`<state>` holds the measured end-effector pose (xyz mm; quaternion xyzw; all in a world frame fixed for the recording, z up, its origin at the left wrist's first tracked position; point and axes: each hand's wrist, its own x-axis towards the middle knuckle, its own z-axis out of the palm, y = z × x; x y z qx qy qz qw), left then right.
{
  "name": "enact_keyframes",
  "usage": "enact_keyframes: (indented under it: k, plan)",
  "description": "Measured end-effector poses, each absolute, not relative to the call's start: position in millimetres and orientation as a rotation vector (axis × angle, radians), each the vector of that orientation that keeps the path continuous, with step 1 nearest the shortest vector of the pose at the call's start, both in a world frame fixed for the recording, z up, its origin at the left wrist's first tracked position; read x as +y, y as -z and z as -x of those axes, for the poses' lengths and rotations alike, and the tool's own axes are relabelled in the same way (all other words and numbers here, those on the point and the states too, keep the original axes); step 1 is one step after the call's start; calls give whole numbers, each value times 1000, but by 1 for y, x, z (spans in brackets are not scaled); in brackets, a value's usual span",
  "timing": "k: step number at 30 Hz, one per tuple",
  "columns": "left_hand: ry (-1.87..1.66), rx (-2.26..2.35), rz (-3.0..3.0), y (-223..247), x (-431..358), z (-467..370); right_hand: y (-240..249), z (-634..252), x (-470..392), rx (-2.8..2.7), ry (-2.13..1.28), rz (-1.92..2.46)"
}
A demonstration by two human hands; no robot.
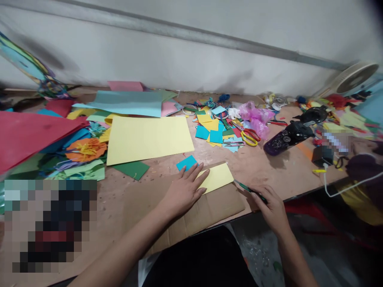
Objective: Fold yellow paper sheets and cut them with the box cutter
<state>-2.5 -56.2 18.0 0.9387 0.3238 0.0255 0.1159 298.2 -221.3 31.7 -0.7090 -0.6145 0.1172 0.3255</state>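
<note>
My left hand point(183, 189) lies flat, fingers spread, on a small yellow paper sheet point(220, 176) that rests on a brown cardboard piece point(209, 211) at the table's front edge. My right hand point(271, 203) grips a thin green-handled cutter point(247, 187), its tip near the yellow sheet's right corner. A small blue paper square point(186, 162) lies just beyond my left fingertips.
A large yellow sheet point(148, 137), light blue paper point(128, 103) and red paper point(26, 133) cover the left of the wooden table point(269, 163). Coloured squares point(209, 129), yellow-handled scissors point(249, 137), a pink plastic bag point(257, 115), a black glue gun point(295, 131) and a white cable point(350, 186) lie to the right.
</note>
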Motion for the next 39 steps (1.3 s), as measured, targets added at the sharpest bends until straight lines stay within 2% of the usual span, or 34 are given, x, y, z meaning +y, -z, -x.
enact_keyframes:
  k: [39]
  plan:
    - [-111, 951, -2752, -17, -57, 4, -33, -293, -220, -1566, -320, 1850]
